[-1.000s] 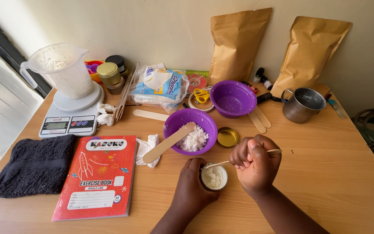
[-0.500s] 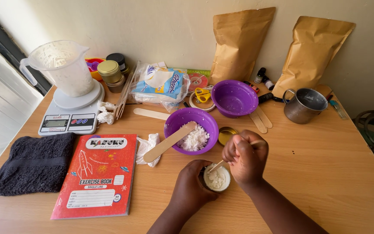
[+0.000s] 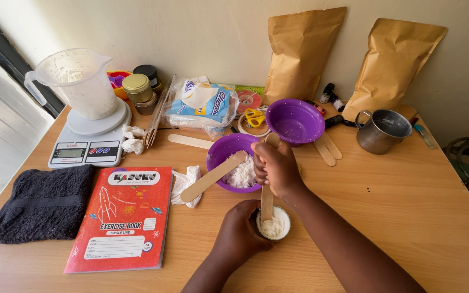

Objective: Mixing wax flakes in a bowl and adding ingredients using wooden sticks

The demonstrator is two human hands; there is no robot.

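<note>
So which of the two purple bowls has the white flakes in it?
The nearer purple bowl, just behind the right hand, with a wooden stick leaning across it. The farther purple bowl, by the paper bags, looks nearly empty.

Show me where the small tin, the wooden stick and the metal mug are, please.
small tin point(image 3: 283, 230), head view, on its right rim.
wooden stick point(image 3: 267, 203), head view, on the shaft below the right hand.
metal mug point(image 3: 378, 142), head view, on its outer wall.
</note>
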